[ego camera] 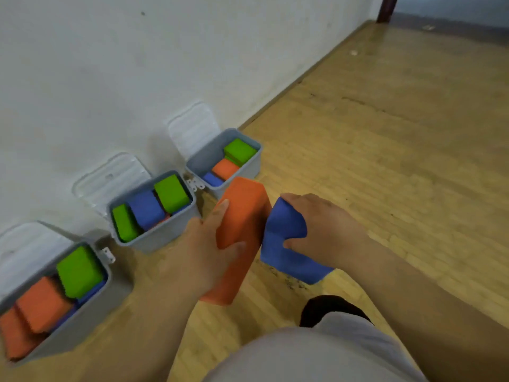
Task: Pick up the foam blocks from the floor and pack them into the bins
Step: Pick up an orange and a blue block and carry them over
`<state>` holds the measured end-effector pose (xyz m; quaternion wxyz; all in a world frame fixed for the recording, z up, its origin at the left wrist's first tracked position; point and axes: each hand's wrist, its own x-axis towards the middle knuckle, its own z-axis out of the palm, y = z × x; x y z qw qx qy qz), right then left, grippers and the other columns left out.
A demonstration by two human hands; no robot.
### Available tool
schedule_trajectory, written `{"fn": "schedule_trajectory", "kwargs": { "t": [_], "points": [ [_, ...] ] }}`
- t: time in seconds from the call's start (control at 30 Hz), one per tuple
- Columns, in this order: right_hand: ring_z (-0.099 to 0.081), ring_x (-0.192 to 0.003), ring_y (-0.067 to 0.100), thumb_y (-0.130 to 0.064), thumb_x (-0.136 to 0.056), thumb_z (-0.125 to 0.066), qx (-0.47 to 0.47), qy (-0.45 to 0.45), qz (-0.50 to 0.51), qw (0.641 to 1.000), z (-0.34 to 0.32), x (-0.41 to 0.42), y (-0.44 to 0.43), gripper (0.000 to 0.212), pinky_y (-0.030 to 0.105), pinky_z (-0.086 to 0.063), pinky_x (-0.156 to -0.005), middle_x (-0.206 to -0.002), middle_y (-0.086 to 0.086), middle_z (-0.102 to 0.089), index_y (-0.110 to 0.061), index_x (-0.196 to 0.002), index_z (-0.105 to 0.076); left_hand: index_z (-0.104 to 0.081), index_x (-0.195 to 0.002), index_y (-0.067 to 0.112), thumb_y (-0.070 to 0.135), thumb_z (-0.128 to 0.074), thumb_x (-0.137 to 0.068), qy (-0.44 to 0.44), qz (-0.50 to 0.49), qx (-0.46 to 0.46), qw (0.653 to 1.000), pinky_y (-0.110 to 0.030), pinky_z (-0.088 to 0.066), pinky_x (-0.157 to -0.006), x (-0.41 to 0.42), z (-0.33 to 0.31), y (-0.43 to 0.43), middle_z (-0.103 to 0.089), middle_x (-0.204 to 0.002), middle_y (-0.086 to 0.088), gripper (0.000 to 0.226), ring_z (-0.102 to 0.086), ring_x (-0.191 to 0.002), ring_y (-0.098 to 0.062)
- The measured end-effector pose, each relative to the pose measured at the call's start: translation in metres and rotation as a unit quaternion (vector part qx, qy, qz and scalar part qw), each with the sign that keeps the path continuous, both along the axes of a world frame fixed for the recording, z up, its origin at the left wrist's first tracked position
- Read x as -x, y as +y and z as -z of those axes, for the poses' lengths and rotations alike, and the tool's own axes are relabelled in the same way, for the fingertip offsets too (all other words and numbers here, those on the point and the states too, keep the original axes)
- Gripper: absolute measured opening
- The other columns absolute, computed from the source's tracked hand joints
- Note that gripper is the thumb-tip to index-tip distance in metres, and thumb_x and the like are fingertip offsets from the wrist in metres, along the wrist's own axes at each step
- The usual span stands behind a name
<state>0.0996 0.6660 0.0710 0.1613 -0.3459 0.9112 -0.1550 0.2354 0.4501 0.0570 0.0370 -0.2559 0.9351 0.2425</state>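
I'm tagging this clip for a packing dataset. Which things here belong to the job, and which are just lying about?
Job: orange foam block, held by the left hand; blue foam block, held by the right hand; three grey bins holding blocks: near bin, middle bin, far bin.
Just there: white wall, wooden floor, dark post, grey shorts.

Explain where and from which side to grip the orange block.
Grip the orange block around its middle, from the left, as the left hand does. It is long yet narrow enough for one hand to span, so a middle grip should balance it.
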Motion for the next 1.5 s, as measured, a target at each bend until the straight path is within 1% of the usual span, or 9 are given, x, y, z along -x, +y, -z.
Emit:
{"fn": "schedule_trajectory", "kwargs": {
  "t": [0.1,0.23,0.7,0.8,0.87,0.93,1.0,1.27,1.5],
  "points": [
    [-0.056,-0.115,0.017,-0.044,-0.084,-0.07,0.005,-0.024,0.029,0.999,0.011,0.053,-0.029,0.074,0.035,-0.051,-0.09,-0.134,-0.009,-0.054,-0.039,-0.149,-0.034,-0.007,-0.157,0.055,0.065,-0.066,-0.085,-0.009,0.029,-0.008,1.0,-0.035,-0.043,-0.099,0.054,0.012,-0.035,-0.043,-0.141,0.0,0.094,-0.053,-0.128,-0.022],
    [-0.047,-0.134,0.015,-0.053,-0.083,-0.071,-0.006,-0.041,-0.008,0.999,0.039,0.139,-0.086,0.09,0.031,-0.042,-0.102,-0.152,-0.014,-0.044,-0.04,-0.158,-0.022,-0.009,-0.158,0.054,0.066,-0.067,-0.082,-0.02,0.018,-0.022,0.999,-0.037,-0.046,-0.1,0.122,0.045,-0.082,-0.048,-0.141,-0.003,0.096,-0.055,-0.126,-0.025],
    [-0.044,-0.137,0.018,-0.05,-0.078,-0.075,-0.057,-0.023,-0.237,0.969,0.073,0.456,-0.36,0.093,0.038,-0.043,-0.106,-0.154,-0.01,-0.044,-0.038,-0.157,-0.027,0.001,-0.16,0.048,0.062,-0.061,-0.091,-0.048,-0.28,-0.077,0.956,-0.04,-0.04,-0.104,0.327,0.07,-0.241,-0.04,-0.154,-0.004,0.094,-0.046,-0.134,-0.027],
    [-0.042,-0.138,0.017,-0.048,-0.079,-0.077,-0.066,-0.057,-0.244,0.966,0.104,0.492,-0.425,0.095,0.031,-0.037,-0.107,-0.155,-0.007,-0.04,-0.035,-0.158,-0.027,0.001,-0.159,0.05,0.062,-0.064,-0.089,-0.041,-0.321,-0.098,0.941,-0.044,-0.041,-0.104,0.367,0.1,-0.306,-0.038,-0.146,-0.01,0.096,-0.05,-0.127,-0.031],
    [-0.045,-0.132,0.018,-0.048,-0.08,-0.079,-0.073,-0.077,-0.218,0.97,0.131,0.512,-0.462,0.096,0.028,-0.038,-0.098,-0.15,-0.005,-0.035,-0.035,-0.159,-0.026,0.004,-0.158,0.052,0.063,-0.064,-0.088,-0.045,-0.319,-0.109,0.94,-0.045,-0.043,-0.099,0.399,0.125,-0.36,-0.039,-0.138,-0.011,0.098,-0.054,-0.117,-0.033],
    [-0.048,-0.126,0.021,-0.05,-0.081,-0.078,-0.09,-0.096,-0.181,0.975,0.154,0.531,-0.495,0.096,0.027,-0.038,-0.089,-0.145,-0.003,-0.033,-0.036,-0.159,-0.024,0.008,-0.157,0.053,0.064,-0.062,-0.088,-0.076,-0.302,-0.123,0.942,-0.045,-0.044,-0.1,0.431,0.147,-0.414,-0.037,-0.137,-0.012,0.099,-0.054,-0.116,-0.035],
    [-0.048,-0.126,0.022,-0.051,-0.083,-0.076,-0.112,-0.111,-0.174,0.972,0.173,0.556,-0.531,0.095,0.029,-0.042,-0.092,-0.145,-0.002,-0.033,-0.036,-0.16,-0.022,0.009,-0.157,0.052,0.063,-0.062,-0.088,-0.09,-0.295,-0.122,0.943,-0.045,-0.044,-0.099,0.462,0.166,-0.458,-0.037,-0.137,-0.013,0.1,-0.054,-0.116,-0.037],
    [-0.046,-0.134,0.027,-0.044,-0.083,-0.079,-0.183,-0.148,-0.145,0.961,0.305,0.673,-0.659,0.092,0.04,-0.041,-0.108,-0.154,0.0,-0.037,-0.036,-0.158,-0.028,0.015,-0.155,0.053,0.055,-0.068,-0.087,-0.133,-0.309,-0.178,0.925,-0.045,-0.043,-0.096,0.564,0.305,-0.558,-0.037,-0.129,-0.013,0.107,-0.055,-0.11,-0.04],
    [-0.04,-0.143,0.027,-0.042,-0.081,-0.083,-0.262,-0.161,-0.297,0.904,0.511,0.756,-0.77,0.099,0.038,-0.037,-0.114,-0.16,0.004,-0.037,-0.027,-0.161,-0.026,0.019,-0.15,0.061,0.053,-0.065,-0.089,-0.128,-0.412,-0.216,0.876,-0.055,-0.042,-0.103,0.634,0.502,-0.579,-0.024,-0.149,-0.017,0.104,-0.047,-0.127,-0.045]
  ]
}}
